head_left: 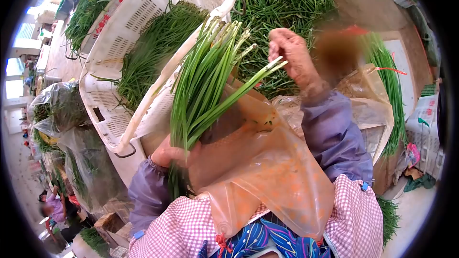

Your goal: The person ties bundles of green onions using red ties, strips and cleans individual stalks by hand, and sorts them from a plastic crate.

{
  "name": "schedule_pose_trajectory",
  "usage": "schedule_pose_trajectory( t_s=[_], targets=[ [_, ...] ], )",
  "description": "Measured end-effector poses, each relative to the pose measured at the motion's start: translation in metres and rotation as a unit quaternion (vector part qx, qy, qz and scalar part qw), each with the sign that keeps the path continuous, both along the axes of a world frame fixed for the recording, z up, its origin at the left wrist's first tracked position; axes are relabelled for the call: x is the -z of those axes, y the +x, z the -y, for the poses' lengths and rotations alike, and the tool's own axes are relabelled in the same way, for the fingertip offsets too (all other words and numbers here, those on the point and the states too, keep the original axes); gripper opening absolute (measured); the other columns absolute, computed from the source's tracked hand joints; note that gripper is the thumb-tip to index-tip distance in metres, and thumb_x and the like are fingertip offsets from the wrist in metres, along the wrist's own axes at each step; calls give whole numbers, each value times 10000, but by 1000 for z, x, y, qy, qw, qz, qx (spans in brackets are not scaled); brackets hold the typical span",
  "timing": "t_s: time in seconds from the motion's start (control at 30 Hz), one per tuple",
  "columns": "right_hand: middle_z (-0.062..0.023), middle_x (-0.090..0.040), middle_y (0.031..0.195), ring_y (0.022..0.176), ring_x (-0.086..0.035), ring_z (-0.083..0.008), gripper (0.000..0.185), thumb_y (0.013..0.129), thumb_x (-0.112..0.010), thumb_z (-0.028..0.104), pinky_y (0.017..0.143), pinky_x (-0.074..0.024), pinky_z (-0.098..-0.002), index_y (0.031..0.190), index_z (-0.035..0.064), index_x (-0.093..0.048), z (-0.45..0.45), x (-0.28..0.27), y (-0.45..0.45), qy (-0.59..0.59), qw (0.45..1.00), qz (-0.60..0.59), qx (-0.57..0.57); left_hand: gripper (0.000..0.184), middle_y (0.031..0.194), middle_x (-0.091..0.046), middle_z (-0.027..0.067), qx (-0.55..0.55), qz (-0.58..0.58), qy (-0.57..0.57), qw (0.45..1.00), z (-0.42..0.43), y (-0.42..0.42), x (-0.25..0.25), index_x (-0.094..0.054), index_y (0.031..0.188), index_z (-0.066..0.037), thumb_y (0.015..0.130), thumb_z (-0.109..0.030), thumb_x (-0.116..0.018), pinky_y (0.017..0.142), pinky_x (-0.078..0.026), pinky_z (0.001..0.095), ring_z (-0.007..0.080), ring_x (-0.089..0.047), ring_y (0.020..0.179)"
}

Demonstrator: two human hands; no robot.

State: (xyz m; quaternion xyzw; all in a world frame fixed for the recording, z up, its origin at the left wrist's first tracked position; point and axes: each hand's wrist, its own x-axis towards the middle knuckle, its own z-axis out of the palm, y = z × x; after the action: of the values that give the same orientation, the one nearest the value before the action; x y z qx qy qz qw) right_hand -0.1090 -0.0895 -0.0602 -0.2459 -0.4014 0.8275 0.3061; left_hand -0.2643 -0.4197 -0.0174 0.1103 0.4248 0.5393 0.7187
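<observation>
My left hand (176,152) is wrapped round a bunch of long green stalks (201,81), whose pale cut ends point up and away. Some stalks splay to the right, towards my right hand (292,55). That hand is raised just beyond their tips, its fingers curled together; whether anything small is between them I cannot make out. An orange translucent plastic sheet (267,162) covers my lap below the bunch. Directly left of the bunch stands a white basket (107,50) with more green stalks (160,43) inside.
A large heap of loose greens (282,5) lies beyond my hands. At the right are a long bundle (387,91) and white crates (423,129). Plastic-wrapped bundles (88,162) stand at the left, with another person (57,208) further off. A dark blur hides part of the upper right.
</observation>
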Motion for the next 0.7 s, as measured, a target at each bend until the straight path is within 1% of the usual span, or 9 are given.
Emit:
schedule_pose_trajectory(
  t_s=[0.13,0.17,0.23,0.3,0.37,0.43,0.57,0.63,0.7],
  targets=[
    [-68,-655,821,614,-609,-121,232,878,-623,126,581,-517,-232,1055,-20,-588,10,-33,9,201,946,123,-221,436,671,-514,41,9,-32,-29,999,-7,-1,-5,-538,984,-7,657,-197,-755,403,-310,236,102,-441,496],
    [-61,-656,773,619,-603,-125,210,859,-646,157,572,-491,-236,968,-22,-629,19,-33,4,222,923,132,-286,439,673,-516,39,18,-20,-36,999,-9,-1,-6,-539,987,-5,660,-202,-756,407,-313,235,103,-448,502],
    [-48,-639,692,597,-585,-114,220,860,-655,202,539,-455,-227,846,-18,-665,35,-33,-7,185,929,126,-296,451,647,-502,66,20,-45,-31,998,-10,1,-3,-522,1001,10,667,-193,-748,389,-292,250,116,-420,471],
    [-34,-583,599,499,-537,-79,232,879,-611,169,428,-403,-213,785,-41,-642,51,-19,-17,181,955,44,-229,463,622,-488,93,17,-71,-27,997,-9,2,-5,-505,1015,25,675,-183,-740,372,-272,264,129,-392,440],
    [-29,-564,575,460,-522,-74,223,888,-584,156,408,-403,-214,787,-35,-640,50,-15,-14,161,958,8,-235,449,619,-488,91,4,-56,-48,997,-7,4,-10,-512,990,24,670,-187,-746,367,-280,263,127,-393,432],
    [-21,-544,558,428,-507,-76,206,900,-560,146,382,-405,-209,804,-16,-641,43,-17,-6,192,954,151,-171,430,618,-488,90,9,-36,-46,998,-8,3,-12,-520,966,22,666,-184,-749,362,-273,264,127,-396,429],
    [27,-513,590,436,-430,-39,178,906,-572,193,345,-385,-196,892,38,-658,-7,2,18,63,979,120,151,435,620,-496,94,-11,-29,-80,996,-12,5,-9,-520,968,22,663,-179,-756,360,-271,262,123,-396,423],
    [33,-508,588,436,-430,-33,184,896,-595,193,344,-368,-191,939,26,-657,-13,-21,36,66,980,96,163,435,620,-500,95,-7,-31,-82,996,-11,1,-8,-520,969,20,663,-178,-756,361,-273,260,122,-399,422],
    [26,-522,595,436,-428,-32,200,884,-613,185,367,-357,-182,983,16,-651,14,-73,31,171,961,215,14,439,626,-515,98,6,-18,-107,994,-11,-1,-10,-523,965,22,662,-182,-766,366,-282,254,121,-406,421]
  ],
)
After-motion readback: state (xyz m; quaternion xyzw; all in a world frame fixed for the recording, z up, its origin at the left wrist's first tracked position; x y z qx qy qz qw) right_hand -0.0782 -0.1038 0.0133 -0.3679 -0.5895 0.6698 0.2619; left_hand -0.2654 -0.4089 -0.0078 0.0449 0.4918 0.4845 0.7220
